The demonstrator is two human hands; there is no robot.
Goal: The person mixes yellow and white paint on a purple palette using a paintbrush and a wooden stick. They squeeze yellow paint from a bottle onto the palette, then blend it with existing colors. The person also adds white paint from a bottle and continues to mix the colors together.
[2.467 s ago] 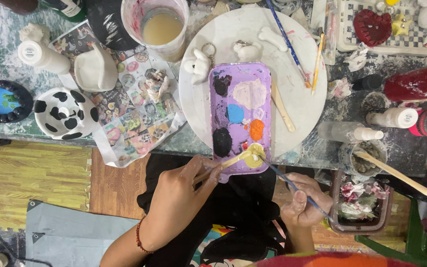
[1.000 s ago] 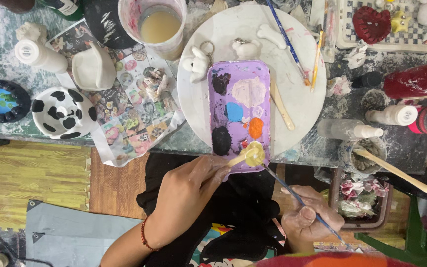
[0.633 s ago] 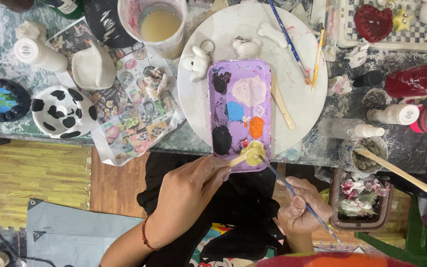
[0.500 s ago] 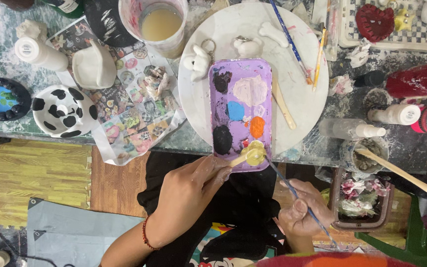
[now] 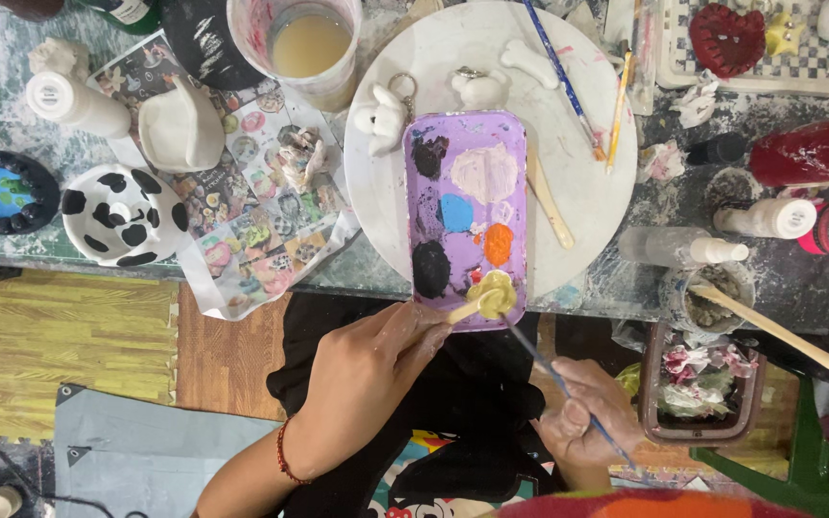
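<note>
At the near edge of the desk | left hand grips wooden stick in yellow paint on purple palette | right hand closed around thin brush | step: mixing, I judge | next needs brush tip loaded gently.

Palette tray: you see it on the round plate, its near end over the table edge.
Your left hand: below the tray, holding a wooden stick whose tip lies in the paint blob at the tray's near end.
Your right hand: right of the left hand, holding a thin brush that points up to the same blob.
Cup of liquid: behind the tray, left of the plate.
Spotted bowl: far left on the table, well apart from the tray.
Bottles: right of the plate.
</note>
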